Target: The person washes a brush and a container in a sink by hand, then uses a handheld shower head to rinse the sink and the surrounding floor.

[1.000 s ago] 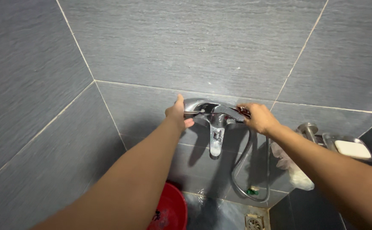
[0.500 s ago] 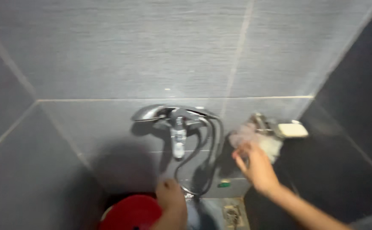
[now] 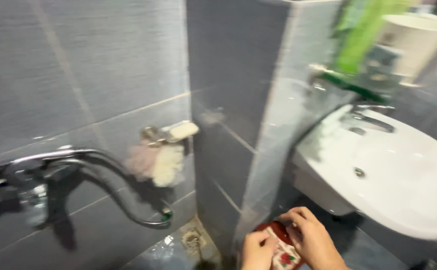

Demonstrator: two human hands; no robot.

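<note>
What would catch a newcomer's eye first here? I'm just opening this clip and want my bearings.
The big white washbasin on the right stands out most. At the bottom edge, the left hand and right hand together hold a small red patterned item. On the left wall hang a chrome tap and a soap dish.

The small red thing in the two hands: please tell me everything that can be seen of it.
The small red item with white and green patterning sits low in the picture, below the white ceramic basin. The left hand and the right hand both grip it, fingers covering its edges. It looks flat and soft, perhaps cloth or a packet; blur hides more.
</note>
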